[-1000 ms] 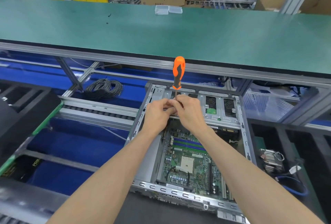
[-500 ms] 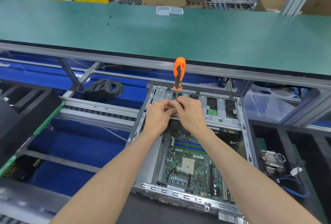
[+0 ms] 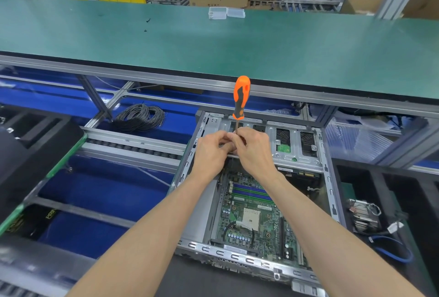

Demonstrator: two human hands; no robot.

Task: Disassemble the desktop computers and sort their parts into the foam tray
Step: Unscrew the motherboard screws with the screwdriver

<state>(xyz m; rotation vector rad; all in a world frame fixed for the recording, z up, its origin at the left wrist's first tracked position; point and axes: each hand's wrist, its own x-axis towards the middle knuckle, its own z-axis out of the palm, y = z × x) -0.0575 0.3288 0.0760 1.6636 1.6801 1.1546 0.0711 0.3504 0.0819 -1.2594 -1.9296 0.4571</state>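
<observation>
Your left hand (image 3: 211,151) and your right hand (image 3: 251,148) meet over the far end of the open computer case (image 3: 319,154). The fingers of both hands are curled tight and touch each other. Your right hand pinches the thin shaft of the screwdriver (image 3: 241,97). Its orange and black handle stands up just past your hands. What your left hand holds is hidden.

Inside the case, the green motherboard (image 3: 251,216) lies flat, nearer to you than your hands. The metal drive cage (image 3: 294,144) sits right of your hands.

Right of the case is a black foam tray (image 3: 389,192). A heatsink (image 3: 363,216) with wires and a blue cable (image 3: 392,249) lie in it. Far behind the case runs the long green bench (image 3: 213,42). A coil of black wire (image 3: 140,117) lies left of the case.
</observation>
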